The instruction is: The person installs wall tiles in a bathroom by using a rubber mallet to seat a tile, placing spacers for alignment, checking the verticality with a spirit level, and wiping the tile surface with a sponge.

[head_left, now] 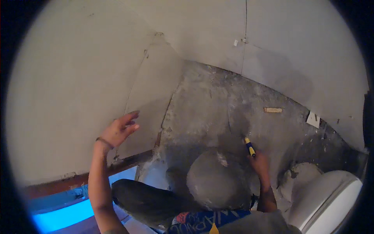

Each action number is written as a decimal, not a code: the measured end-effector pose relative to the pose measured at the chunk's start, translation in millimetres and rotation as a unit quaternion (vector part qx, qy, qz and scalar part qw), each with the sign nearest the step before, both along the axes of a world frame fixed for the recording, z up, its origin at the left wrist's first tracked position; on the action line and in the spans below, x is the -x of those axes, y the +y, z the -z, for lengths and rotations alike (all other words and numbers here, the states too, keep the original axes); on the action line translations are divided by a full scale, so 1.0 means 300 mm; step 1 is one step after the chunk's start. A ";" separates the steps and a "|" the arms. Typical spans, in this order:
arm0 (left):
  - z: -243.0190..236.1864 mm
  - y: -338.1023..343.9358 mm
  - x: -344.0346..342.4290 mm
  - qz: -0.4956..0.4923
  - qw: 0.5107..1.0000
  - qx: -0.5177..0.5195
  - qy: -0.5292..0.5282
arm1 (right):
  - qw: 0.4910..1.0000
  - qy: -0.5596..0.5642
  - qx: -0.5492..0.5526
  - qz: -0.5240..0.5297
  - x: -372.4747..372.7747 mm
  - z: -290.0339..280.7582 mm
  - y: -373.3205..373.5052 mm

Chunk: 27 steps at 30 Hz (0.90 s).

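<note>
My left hand (pixel 120 130) is raised in front of the pale wall panel (pixel 74 93) on the left. Its fingers are bent but apart, with nothing in them, and I cannot tell whether they touch the panel. A dark band circles that wrist. Low over the grey floor (pixel 202 101), my right hand (pixel 260 162) is closed around a slim hand tool with a yellow and dark blue handle (pixel 249 146). The tool points up and away from me; its working end is too indistinct to name.
A small wooden block (pixel 273 110) and a white piece (pixel 313 119) lie near the right wall's foot (pixel 272 39). At lower right stands a large rounded white object (pixel 331 199). A rounded grey shape (pixel 214 179) sits before my body. Bright blue light shows through a gap at lower left.
</note>
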<state>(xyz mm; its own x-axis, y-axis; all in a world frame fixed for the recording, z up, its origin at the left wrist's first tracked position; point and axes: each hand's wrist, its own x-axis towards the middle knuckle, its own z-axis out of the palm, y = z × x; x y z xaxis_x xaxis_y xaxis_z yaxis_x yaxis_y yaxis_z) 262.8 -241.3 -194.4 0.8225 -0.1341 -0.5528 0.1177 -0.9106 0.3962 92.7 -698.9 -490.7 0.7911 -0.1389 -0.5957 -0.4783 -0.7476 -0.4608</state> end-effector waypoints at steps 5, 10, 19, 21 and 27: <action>0.255 -0.073 -0.141 0.107 0.987 -0.094 0.069 | 0.985 -0.123 -0.112 0.047 -0.072 -0.079 0.060; 0.571 -0.323 -0.058 0.009 0.946 0.127 0.299 | 0.963 -0.163 -0.216 -0.008 -0.308 -0.173 0.298; 0.768 -0.487 0.055 -0.371 0.616 0.695 0.005 | 0.885 -0.190 -0.370 -0.211 -0.580 -0.362 0.470; 0.747 -0.446 0.066 -0.388 0.622 0.680 0.023 | 0.920 -0.175 -0.313 -0.158 -0.670 -0.386 0.458; 0.605 -0.482 0.104 -0.397 0.554 0.731 0.037 | 0.871 -0.378 -0.305 -0.075 -1.004 -0.478 0.634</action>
<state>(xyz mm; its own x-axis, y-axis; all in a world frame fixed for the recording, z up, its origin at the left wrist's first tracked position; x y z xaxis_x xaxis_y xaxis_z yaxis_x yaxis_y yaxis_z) 231.8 -386.0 -375.9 0.9252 -0.0956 -0.3673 0.3170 0.7268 0.6093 394.0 -508.7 -347.3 0.9713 0.1602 0.1760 0.2158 -0.2812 -0.9351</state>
